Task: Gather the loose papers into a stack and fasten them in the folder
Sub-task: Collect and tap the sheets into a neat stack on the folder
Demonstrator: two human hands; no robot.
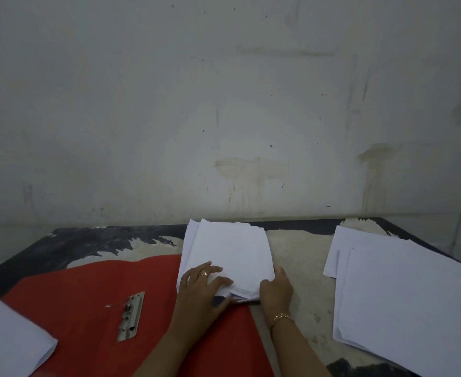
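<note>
A stack of white papers (229,248) lies in the middle of the table, partly over the right side of an open red folder (87,289). My left hand (202,287) rests flat on the stack's near left corner, fingers spread, a ring on one finger. My right hand (277,288) grips the stack's near right corner, fingers curled at its edge; a bracelet is on that wrist. The folder's metal fastener clip (130,317) lies on its left half.
More loose white sheets (403,289) are spread at the right of the table. Another white sheet (9,336) lies at the near left, over the folder's corner. The worn table (300,248) stands against a stained white wall (223,104).
</note>
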